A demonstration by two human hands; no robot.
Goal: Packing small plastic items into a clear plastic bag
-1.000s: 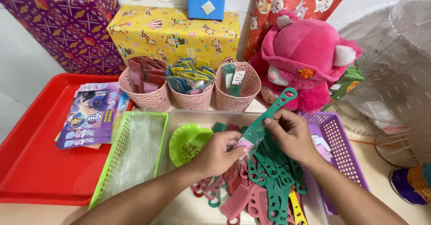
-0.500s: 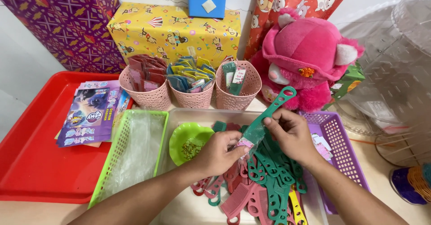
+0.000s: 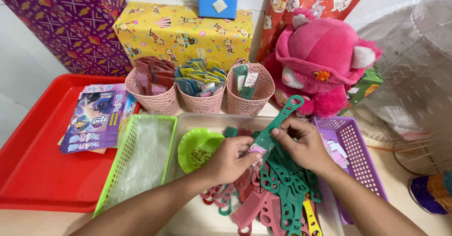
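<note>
Gift-wrapped boxes and a pink plush toy [image 3: 325, 61] back a crowded table, and at its middle a clear tray [image 3: 207, 123] carries the work. Over that tray both hands hold one green comb [image 3: 278, 125], tilted with its looped handle up toward the plush: the right hand [image 3: 306, 146] pinches the comb's spine between thumb and fingers, while the left hand [image 3: 230, 158] pinches a small pink patterned tag [image 3: 257, 149] against the comb's toothed end. Judging by this, a tag is being fitted to the comb; pressing it on squarely would need a firm, steady pinch from both sides. Beneath lies a heap of green, pink and yellow combs [image 3: 278, 193], beside a green dish [image 3: 197, 146] of tiny bits. A purple basket [image 3: 358, 156] sits at the tray's right edge, a lime basket [image 3: 141, 160] with clear plastic at its left, then a red tray [image 3: 33, 170] of booklets. Whether the tag is sticky or clipped is hard to tell, and the heap is cut off at the bottom.
</note>
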